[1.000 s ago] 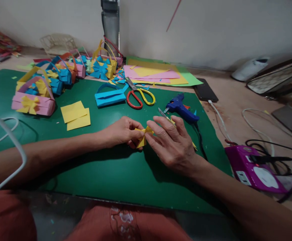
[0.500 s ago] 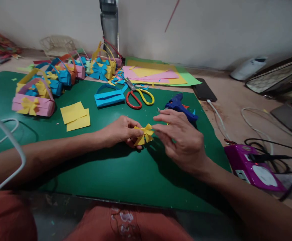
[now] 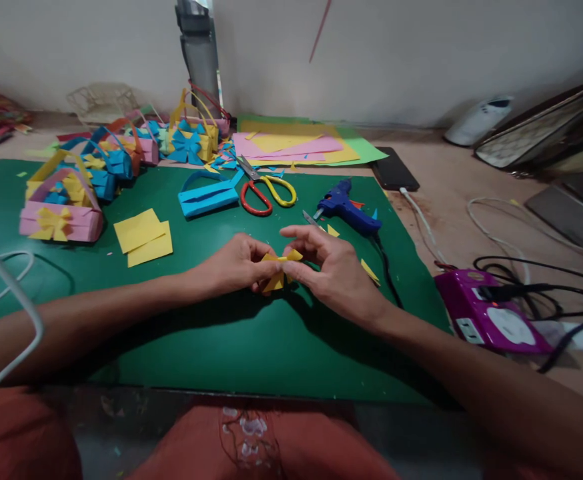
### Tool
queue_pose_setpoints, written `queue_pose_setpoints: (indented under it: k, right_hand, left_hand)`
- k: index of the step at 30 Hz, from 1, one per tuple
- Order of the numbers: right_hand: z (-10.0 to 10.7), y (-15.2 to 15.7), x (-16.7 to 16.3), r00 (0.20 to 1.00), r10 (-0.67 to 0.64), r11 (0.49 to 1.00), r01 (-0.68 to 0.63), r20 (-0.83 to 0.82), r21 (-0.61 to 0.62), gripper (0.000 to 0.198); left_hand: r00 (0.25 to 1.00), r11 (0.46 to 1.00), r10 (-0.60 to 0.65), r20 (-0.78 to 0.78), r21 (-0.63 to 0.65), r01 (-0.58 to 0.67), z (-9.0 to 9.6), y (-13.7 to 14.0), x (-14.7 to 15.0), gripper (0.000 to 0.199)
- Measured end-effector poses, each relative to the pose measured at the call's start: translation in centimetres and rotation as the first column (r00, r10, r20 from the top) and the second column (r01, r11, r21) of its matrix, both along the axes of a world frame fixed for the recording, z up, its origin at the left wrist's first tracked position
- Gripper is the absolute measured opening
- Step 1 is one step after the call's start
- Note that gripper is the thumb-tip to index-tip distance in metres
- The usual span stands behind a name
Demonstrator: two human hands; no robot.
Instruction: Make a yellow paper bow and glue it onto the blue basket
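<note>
A yellow paper bow (image 3: pixel 275 283) is pinched between both hands above the green mat (image 3: pixel 211 347). My left hand (image 3: pixel 239 267) grips its left side with thumb and fingers. On its right side, my right hand (image 3: pixel 334 270) closes its thumb and fingertips on the folds, the index finger raised. Beyond the hands lie a blue paper bag (image 3: pixel 209 199) with a handle, scissors (image 3: pixel 256 187) with one red and one yellow handle loop, and a blue glue gun (image 3: pixel 349 208). Two yellow paper pieces (image 3: pixel 144 238) rest to the left, overlapping.
Several finished paper bags with bows, such as a pink one (image 3: pixel 61 220), line the back left. Coloured sheets (image 3: pixel 296 143), a bottle (image 3: pixel 199 60) and a phone (image 3: pixel 395 168) are at the back. A purple power box (image 3: pixel 486 310) with cables sits right.
My right hand has moved left and closed on the bow, which it was apart from before. The glue gun now shows more fully. The whole view has shifted slightly.
</note>
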State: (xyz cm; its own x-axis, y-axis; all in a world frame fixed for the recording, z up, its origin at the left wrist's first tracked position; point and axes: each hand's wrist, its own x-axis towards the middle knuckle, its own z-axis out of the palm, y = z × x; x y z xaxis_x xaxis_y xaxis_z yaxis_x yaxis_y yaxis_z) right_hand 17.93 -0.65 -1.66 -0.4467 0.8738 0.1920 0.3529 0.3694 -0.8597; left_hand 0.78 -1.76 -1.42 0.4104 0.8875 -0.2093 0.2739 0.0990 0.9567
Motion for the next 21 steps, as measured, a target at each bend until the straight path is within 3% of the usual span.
queue_pose_setpoints:
  k: [5, 9, 14, 21]
  right_hand:
    - [0.1, -0.1, -0.1, 0.998, 0.011, 1.0, -0.012, -0.069, -0.017, 0.029]
    - [-0.1, 0.1, -0.1, 0.989, -0.031, 0.999, 0.033, -0.142, 0.014, 0.027]
    - [-0.5, 0.2, 0.0, 0.98, -0.067, 0.996, 0.078, -0.188, 0.053, 0.028]
    - [-0.7, 0.5, 0.1, 0.957, -0.13, 0.991, 0.134, -0.259, -0.003, 0.032]
  left_hand:
    - [0.999, 0.996, 0.033, -0.013, 0.089, -0.032, -0.2, -0.4, 0.5, 0.021]
    - [0.985, 0.99, 0.13, 0.11, 0.033, -0.134, -0.3, -0.6, 0.9, 0.011]
    - [0.957, 0.98, 0.192, 0.219, 0.015, -0.2, -0.1, -0.8, 1.4, 0.016]
    - [0.939, 0.954, 0.284, 0.197, 0.037, -0.296, 0.1, -0.4, 2.1, 0.022]
